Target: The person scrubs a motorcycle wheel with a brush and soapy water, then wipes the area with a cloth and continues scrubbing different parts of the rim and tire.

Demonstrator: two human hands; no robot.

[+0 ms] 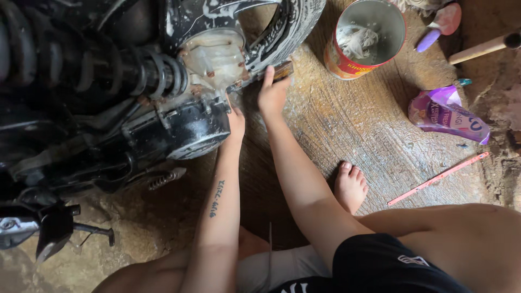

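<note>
A motorcycle's rear end fills the upper left: a soapy black engine casing point(184, 130), a coiled shock spring point(146, 73) and a foam-streaked tyre point(293, 24). My left hand point(235, 120) presses against the casing's right edge with nothing in it that I can see. My right hand point(271, 91) is closed on a small brown scrubbing brush point(282, 70), held against the lower part of the wheel. My bare right foot point(350, 187) rests on the wet ground.
A red tin can point(366, 38) with a rag and soapy water stands at upper right. Beside it lie a purple-handled brush point(437, 30), a wooden stick point(483, 49), a purple sachet point(448, 114) and a thin pink strip point(439, 178). A footpeg point(59, 225) juts out lower left.
</note>
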